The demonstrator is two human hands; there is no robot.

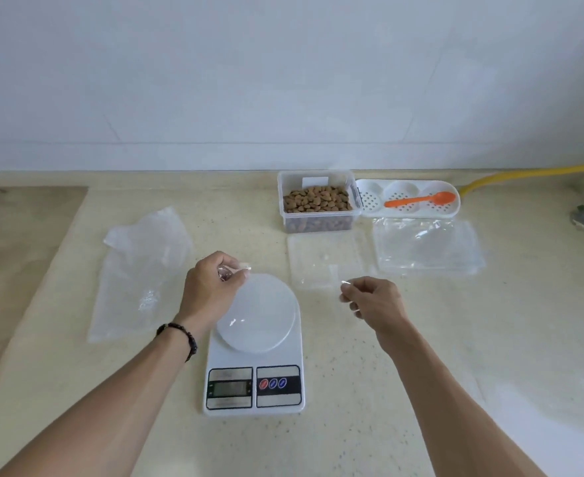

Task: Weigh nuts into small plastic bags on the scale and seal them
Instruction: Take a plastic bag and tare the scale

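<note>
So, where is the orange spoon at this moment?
The orange spoon lies in the white tray at the back right of the counter, just right of the box of nuts, in the head view.

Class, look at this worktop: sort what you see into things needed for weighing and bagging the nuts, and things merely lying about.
Belongs to the job:
scale
tub of nuts
orange spoon
clear bag pinched between left hand and right hand
stack of clear bags

Lying about:
yellow hose
white perforated tray under the spoon
large plastic sheet
</note>
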